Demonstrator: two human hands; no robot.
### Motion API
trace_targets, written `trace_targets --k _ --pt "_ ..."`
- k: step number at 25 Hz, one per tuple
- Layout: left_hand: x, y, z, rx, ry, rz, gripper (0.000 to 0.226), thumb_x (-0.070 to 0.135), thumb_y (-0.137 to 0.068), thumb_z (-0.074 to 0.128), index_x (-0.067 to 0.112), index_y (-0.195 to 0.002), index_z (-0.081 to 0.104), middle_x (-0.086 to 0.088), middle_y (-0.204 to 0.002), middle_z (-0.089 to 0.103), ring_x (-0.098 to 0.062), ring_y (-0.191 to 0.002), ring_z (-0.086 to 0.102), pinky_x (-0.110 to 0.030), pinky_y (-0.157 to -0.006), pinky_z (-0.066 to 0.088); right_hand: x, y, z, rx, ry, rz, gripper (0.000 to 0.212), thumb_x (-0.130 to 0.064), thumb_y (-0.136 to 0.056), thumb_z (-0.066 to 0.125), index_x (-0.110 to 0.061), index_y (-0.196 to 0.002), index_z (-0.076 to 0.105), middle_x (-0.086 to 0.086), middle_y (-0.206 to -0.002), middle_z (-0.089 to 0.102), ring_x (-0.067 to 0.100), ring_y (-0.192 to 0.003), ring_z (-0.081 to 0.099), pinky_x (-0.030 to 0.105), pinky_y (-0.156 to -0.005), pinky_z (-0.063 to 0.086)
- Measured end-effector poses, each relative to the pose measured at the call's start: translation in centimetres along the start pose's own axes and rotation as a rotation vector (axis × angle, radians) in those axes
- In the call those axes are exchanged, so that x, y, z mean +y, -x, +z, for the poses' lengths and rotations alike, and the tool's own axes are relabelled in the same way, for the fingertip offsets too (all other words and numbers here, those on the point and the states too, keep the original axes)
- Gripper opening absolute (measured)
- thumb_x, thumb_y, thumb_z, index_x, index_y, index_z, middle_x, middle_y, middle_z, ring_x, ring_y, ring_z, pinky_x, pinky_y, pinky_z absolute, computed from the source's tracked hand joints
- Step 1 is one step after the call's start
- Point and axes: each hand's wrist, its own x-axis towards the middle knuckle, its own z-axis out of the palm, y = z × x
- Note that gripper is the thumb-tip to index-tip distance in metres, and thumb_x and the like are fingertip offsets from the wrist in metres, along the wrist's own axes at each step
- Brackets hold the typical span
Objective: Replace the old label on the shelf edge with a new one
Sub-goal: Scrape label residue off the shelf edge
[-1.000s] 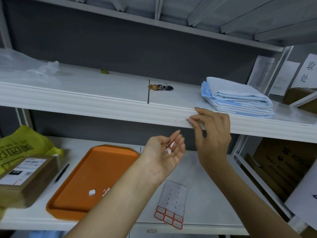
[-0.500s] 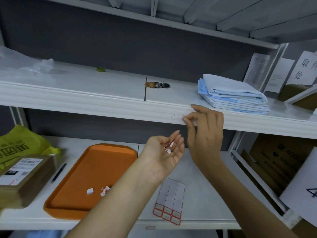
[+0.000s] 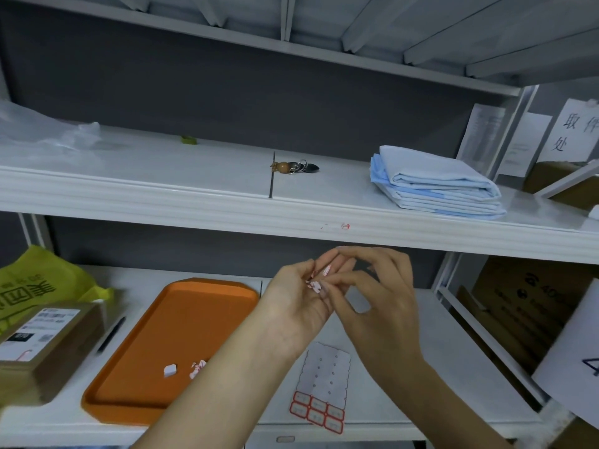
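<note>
The white shelf edge (image 3: 421,236) carries faint red remains of the old label (image 3: 345,226). Below it, my left hand (image 3: 296,303) is palm-up and loosely cupped, with torn pink-and-white label scraps (image 3: 315,284) lying in it. My right hand (image 3: 381,299) is against the left palm, its thumb and forefinger pinching at one of those scraps. On the lower shelf lies a label sheet (image 3: 324,374), mostly peeled, with several red-bordered new labels (image 3: 316,414) at its near end.
An orange tray (image 3: 146,393) on the lower shelf holds a few label scraps (image 3: 170,371). A cardboard parcel (image 3: 48,345), a yellow bag (image 3: 39,283) and a pen (image 3: 111,333) lie left. Folded blue cloth (image 3: 434,186) and keys (image 3: 293,166) sit on the upper shelf. Boxes (image 3: 525,306) stand at right.
My right hand left the shelf edge and came down to my left palm. The left hand's fingers curled inward a little around the scraps. Red residue now shows uncovered on the edge.
</note>
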Motion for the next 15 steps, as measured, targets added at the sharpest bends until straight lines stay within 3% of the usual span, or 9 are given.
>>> trace_targets --k 4,8,11,15 --pt "-0.1 -0.2 -0.4 -0.002 -0.022 0.0 0.038 0.014 -0.104 0.033 -0.008 -0.107 0.064 -0.022 -0.11 0.071 -0.027 -0.102 0.069 -0.023 -0.058 0.059 -0.2 -0.1 -0.1 -0.084 0.023 0.01 0.009 -0.018 -0.072 0.083 -0.019 -0.078 0.076 -0.005 -0.106 0.066 0.015 -0.105 0.05 0.038 -0.079 0.05" --pt "0.0 -0.5 -1.8 0.034 -0.047 -0.027 0.036 0.014 -0.103 0.035 -0.007 -0.101 0.064 -0.022 -0.101 0.073 -0.023 -0.078 0.073 -0.012 -0.041 0.042 -0.2 -0.2 0.1 -0.278 -0.038 -0.066 0.011 -0.014 -0.072 0.083 -0.02 -0.08 0.078 -0.009 -0.107 0.066 0.016 -0.106 0.052 0.038 -0.081 0.05" --pt "-0.2 -0.6 -3.0 0.106 -0.049 -0.028 0.035 0.013 -0.103 0.035 -0.007 -0.096 0.062 -0.021 -0.084 0.074 -0.021 -0.059 0.071 -0.014 -0.037 0.037 -0.1 0.4 0.5 -0.374 -0.057 -0.098 0.012 -0.017 -0.072 0.082 -0.023 -0.082 0.078 -0.012 -0.106 0.066 0.016 -0.105 0.051 0.035 -0.082 0.047" --pt "-0.3 -1.1 -5.2 0.185 0.015 -0.025 0.034 0.008 -0.104 0.031 -0.009 -0.106 0.061 -0.025 -0.094 0.073 -0.024 -0.053 0.07 -0.016 -0.031 0.037 -0.1 1.0 1.5 -0.463 -0.077 -0.073 0.01 -0.028 -0.072 0.082 -0.032 -0.08 0.077 -0.019 -0.106 0.062 0.007 -0.107 0.042 0.026 -0.086 0.033"
